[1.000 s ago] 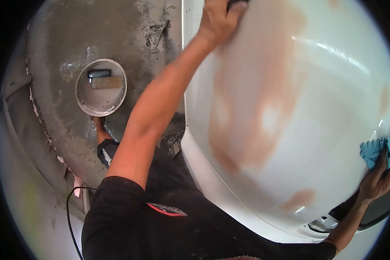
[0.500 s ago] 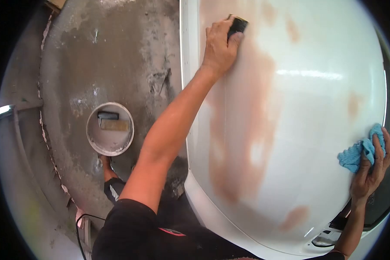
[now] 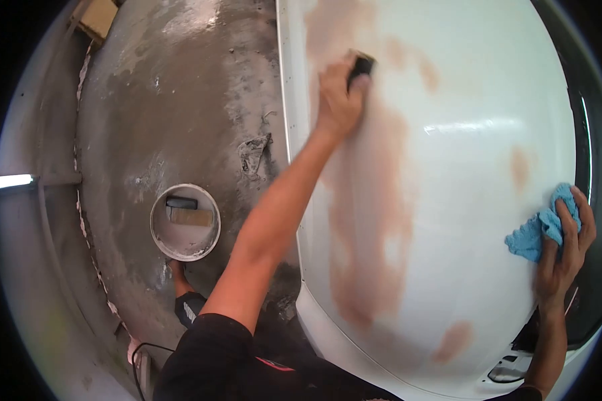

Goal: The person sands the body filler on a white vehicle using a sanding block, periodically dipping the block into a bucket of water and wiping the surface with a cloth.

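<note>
My left hand (image 3: 341,97) grips a black sanding block (image 3: 361,69) and presses it on the white car hood (image 3: 475,254), near the hood's long left edge. The hand is slightly blurred. Brownish sanded patches (image 3: 368,267) run down the hood below the block, with smaller ones to the right. At the right side, my right hand (image 3: 568,244) rests on the hood, fingers closed over a crumpled blue cloth (image 3: 532,234).
A round white bucket (image 3: 186,257) stands on the wet concrete floor (image 3: 147,113) to the left; a black block (image 3: 182,202) and a tan block (image 3: 190,217) lie in it. A dark scrap (image 3: 253,154) lies beside the car. A black cable (image 3: 137,374) curves at lower left.
The camera view has shifted, so the bucket and upper hood appear lower. My left hand and the sanding block sit lower in view. My right hand still holds the cloth.
</note>
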`<control>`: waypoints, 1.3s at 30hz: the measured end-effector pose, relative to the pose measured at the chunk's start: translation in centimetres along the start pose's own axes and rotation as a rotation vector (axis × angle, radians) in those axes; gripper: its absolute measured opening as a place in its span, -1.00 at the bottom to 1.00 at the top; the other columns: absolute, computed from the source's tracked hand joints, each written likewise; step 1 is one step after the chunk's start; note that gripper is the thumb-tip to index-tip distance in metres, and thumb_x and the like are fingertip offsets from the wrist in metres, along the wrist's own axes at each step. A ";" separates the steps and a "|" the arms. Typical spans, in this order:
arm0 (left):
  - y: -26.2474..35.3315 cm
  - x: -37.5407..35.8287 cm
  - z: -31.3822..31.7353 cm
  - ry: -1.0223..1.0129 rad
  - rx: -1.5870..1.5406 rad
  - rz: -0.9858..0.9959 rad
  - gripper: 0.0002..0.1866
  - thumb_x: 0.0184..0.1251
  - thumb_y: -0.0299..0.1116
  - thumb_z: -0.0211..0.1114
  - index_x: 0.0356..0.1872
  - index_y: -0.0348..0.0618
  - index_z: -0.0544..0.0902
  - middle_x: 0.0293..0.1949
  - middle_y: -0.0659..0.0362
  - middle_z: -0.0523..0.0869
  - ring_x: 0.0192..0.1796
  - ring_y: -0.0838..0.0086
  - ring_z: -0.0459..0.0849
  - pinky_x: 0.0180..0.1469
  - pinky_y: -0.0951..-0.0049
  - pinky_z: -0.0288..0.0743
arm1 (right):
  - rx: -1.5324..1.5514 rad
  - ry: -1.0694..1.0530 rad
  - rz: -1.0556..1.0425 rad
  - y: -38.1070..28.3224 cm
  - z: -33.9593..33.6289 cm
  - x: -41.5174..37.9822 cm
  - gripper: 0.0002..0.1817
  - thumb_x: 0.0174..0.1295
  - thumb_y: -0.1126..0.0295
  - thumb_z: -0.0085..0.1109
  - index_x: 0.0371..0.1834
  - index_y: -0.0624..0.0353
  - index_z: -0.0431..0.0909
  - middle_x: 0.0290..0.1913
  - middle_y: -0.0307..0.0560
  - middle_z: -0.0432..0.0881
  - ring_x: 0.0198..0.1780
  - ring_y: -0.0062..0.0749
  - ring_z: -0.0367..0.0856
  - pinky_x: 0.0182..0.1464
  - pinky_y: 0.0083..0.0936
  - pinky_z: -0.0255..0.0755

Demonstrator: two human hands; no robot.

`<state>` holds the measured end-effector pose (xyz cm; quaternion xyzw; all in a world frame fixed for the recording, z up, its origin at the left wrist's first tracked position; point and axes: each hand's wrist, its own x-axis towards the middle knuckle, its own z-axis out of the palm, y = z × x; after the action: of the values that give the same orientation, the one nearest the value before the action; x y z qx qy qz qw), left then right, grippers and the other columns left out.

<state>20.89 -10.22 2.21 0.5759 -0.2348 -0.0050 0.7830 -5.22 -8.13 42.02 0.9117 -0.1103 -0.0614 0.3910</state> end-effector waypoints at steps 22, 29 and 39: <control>9.5 -20.4 -2.6 -0.247 -0.083 0.085 -0.72 0.39 -0.39 0.17 0.07 -0.12 0.67 0.12 -0.15 0.64 0.18 -0.06 0.60 0.34 -0.14 0.35 | -0.106 -0.038 -0.041 0.8 -0.2 -0.1 -0.60 0.50 0.35 0.08 0.36 0.06 0.57 0.52 0.05 0.37 0.59 -0.10 0.21 0.58 -0.11 0.19; -0.3 -7.3 -1.3 -0.068 -0.199 -0.172 -0.64 0.38 -0.35 0.28 0.15 -0.20 0.62 0.14 -0.10 0.68 0.17 -0.12 0.61 0.27 0.03 0.42 | 0.040 0.019 -0.045 0.7 0.2 0.2 -0.62 0.56 0.31 0.04 0.36 0.11 0.58 0.49 0.07 0.40 0.55 -0.09 0.27 0.52 -0.15 0.25; 10.0 -26.1 -2.5 -0.058 -0.013 0.044 -0.49 0.36 -0.40 0.25 0.36 0.00 0.52 0.20 -0.12 0.62 0.35 -0.12 0.52 0.42 -0.13 0.26 | 0.069 0.062 -0.016 -0.7 0.1 0.9 -0.63 0.56 0.33 0.06 0.35 0.14 0.58 0.46 0.12 0.39 0.51 -0.08 0.32 0.48 -0.16 0.34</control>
<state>-3.99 2.67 1.25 0.5651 -0.2700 -0.0061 0.7795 -4.25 -7.96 41.43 0.9270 -0.0928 -0.0322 0.3619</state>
